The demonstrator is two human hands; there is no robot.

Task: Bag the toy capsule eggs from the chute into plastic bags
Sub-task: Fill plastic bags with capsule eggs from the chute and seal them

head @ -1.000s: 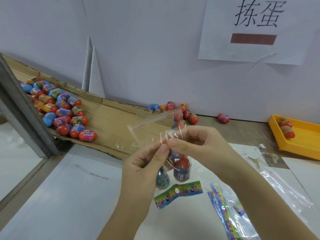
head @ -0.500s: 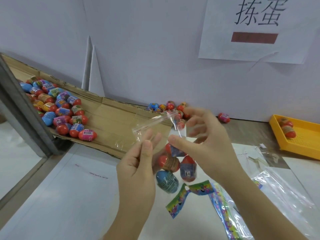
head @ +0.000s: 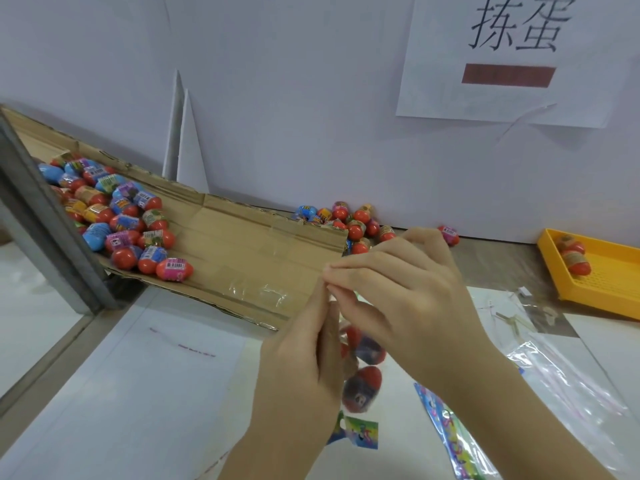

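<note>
Head view, looking down over the worktop: both hands meet at the top of a clear plastic bag held above its near middle. The left hand has its fingers close together, pinching the bag's top against the thumb. The right hand has curled fingertips nipping the same edge. Red bagged eggs hang just below the hands, over a colourful card on the worktop. More capsule eggs are heaped on the cardboard chute at the left edge, and a loose cluster lies at the back wall. A yellow tray sits at the right edge, with spare bags nearer.
</note>
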